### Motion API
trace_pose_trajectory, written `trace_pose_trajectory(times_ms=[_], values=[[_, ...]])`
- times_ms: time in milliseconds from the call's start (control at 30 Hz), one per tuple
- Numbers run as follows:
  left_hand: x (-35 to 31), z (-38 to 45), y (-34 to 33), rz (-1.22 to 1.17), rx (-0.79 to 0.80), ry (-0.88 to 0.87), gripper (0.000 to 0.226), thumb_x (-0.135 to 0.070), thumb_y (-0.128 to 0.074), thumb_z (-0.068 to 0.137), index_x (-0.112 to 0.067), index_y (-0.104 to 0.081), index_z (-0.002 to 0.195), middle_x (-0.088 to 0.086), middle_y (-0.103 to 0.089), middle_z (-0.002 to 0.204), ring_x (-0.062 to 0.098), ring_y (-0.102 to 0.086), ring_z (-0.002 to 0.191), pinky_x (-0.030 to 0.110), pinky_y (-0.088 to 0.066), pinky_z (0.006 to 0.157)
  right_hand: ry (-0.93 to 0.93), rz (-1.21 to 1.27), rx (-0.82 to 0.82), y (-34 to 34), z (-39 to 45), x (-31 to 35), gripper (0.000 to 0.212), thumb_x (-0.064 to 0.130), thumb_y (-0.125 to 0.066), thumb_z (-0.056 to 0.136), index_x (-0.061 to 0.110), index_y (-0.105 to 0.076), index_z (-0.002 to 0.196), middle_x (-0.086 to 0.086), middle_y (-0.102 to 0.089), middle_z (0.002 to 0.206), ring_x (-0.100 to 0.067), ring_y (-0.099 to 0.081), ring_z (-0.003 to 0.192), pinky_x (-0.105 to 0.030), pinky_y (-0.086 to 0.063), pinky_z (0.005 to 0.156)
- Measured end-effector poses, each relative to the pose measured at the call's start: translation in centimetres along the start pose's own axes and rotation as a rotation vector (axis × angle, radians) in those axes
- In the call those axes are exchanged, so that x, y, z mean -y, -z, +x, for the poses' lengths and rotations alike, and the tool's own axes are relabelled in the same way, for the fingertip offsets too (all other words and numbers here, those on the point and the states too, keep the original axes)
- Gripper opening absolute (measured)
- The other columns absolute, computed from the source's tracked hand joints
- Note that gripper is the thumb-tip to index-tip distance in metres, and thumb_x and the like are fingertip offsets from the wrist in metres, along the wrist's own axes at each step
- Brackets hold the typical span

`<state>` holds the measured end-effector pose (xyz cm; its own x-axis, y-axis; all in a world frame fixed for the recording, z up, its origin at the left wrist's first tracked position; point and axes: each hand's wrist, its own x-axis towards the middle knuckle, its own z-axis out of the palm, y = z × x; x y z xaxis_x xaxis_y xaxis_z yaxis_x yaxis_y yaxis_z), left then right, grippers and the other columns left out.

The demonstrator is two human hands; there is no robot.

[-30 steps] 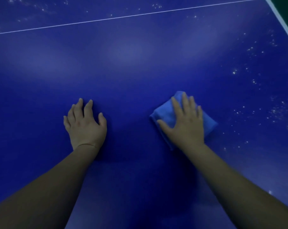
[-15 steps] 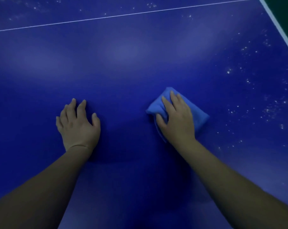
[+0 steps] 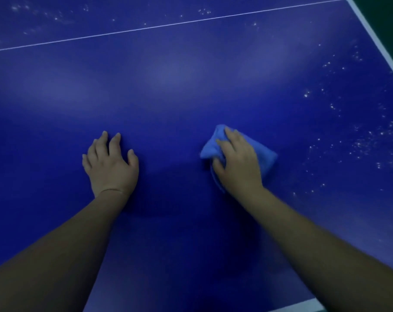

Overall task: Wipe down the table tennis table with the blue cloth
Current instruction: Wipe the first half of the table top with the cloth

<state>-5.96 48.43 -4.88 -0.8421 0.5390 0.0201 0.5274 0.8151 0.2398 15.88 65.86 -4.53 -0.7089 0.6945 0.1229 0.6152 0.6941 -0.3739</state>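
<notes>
The dark blue table tennis table [image 3: 179, 91] fills the view. A folded light blue cloth [image 3: 266, 155] lies on it right of centre, bunched at its left end. My right hand [image 3: 238, 163] presses on top of the cloth, fingers curled over the bunched part and thumb at its near side. My left hand [image 3: 111, 164] rests flat on the bare table to the left, fingers spread, holding nothing. Both forearms reach in from the bottom corners.
White specks of dust [image 3: 369, 143] dot the surface to the right of the cloth and along the far left [image 3: 44, 14]. A thin white centre line [image 3: 159, 26] crosses the far part. The white table edge [image 3: 375, 39] runs down the right side.
My right hand has slid the cloth slightly to the left and its fingers have curled, bunching the cloth's left end. My left hand has stayed planted on the table.
</notes>
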Motion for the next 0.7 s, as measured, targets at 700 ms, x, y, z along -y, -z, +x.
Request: trace_pose_trajectory(times_ms=[700], values=[[-6.8,-16.6,-0.8,0.031,0.214,-0.138,0.065,-0.05,-0.033,0.088,-0.024,-0.036,0.147,0.003,-0.02,0.16,0.024,-0.01,0.149,0.053,-0.005,0.12,-0.492,-0.088,-0.13,8.7,-5.5,-15.0,0.027,0.023,-0.051,0.088,0.0,-0.056,0.1,-0.017,-0.046,0.142,-0.037,-0.046,0.124,-0.05,-0.037,0.101]])
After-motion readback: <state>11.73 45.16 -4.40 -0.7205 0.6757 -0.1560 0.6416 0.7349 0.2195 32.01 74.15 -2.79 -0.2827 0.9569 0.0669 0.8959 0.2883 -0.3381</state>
